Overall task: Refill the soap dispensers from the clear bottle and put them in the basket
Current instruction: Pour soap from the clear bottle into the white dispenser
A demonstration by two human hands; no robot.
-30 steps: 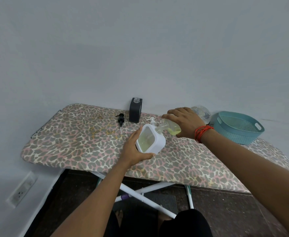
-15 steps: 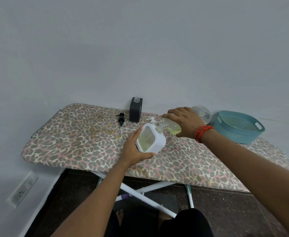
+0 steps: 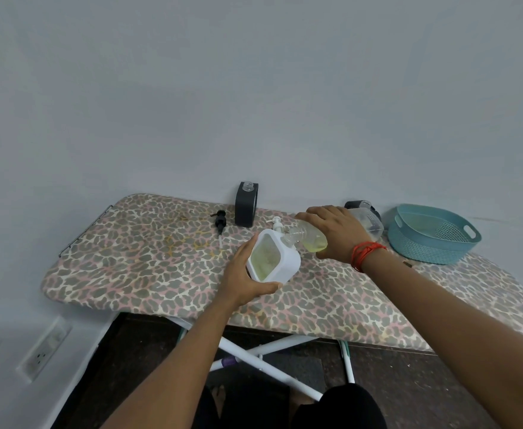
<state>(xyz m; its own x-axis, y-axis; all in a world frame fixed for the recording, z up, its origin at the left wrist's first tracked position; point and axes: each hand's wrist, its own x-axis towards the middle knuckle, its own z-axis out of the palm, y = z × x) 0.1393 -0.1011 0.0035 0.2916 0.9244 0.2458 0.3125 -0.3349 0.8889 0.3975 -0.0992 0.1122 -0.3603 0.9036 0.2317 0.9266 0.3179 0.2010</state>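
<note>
left hand [image 3: 244, 281] holds white dispenser [image 3: 285, 266] | right hand [image 3: 336, 233] holds clear bottle [image 3: 306, 238] | dispensers [image 3: 246, 205]: perhaps 3

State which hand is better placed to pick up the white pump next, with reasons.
Right, probably: the right hand on the clear bottle sits just beside the white pump, while the left hand holds the tilted white dispenser.
</note>
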